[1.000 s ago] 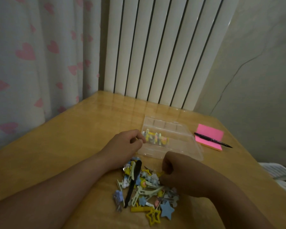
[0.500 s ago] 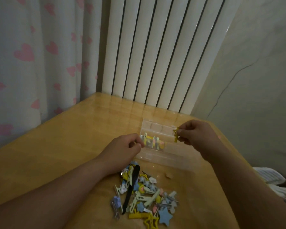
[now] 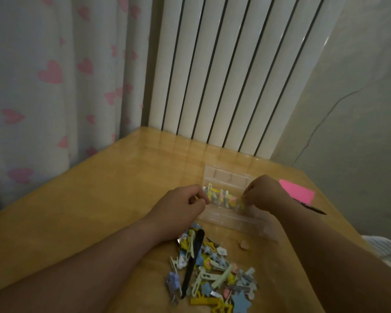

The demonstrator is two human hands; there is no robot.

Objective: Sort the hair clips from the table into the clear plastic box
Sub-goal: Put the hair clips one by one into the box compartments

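- The box (image 3: 230, 219) lies open on the counter (image 3: 88, 199), near its far right corner; its long axis runs left to right, the right end a little nearer to the person.
- Inside the box a row (image 3: 221, 198) of clips stands side by side along the middle strip; each one has its long axis pointing away from the person.
- The right hand (image 3: 264, 193) is over the right end of this row; thumb and fingers are narrow and pinch a yellow clip (image 3: 241, 201), which is blurred.
- The left hand (image 3: 181, 204) is at the left end of the box with fingers curled; if it pinches the wall or a clip, I cannot tell.
- The loose clips (image 3: 212, 274) lie in a pile between the forearms, just in front of the box; they point in many directions.
- A long black clip (image 3: 193, 260) lies on the pile, its axis from near to far, the far end leaning right.
- A pink pad (image 3: 298, 193) and a pen (image 3: 312, 207) are right of the box; a white radiator (image 3: 224, 75) and a curtain (image 3: 54, 75) with pink hearts stand behind.
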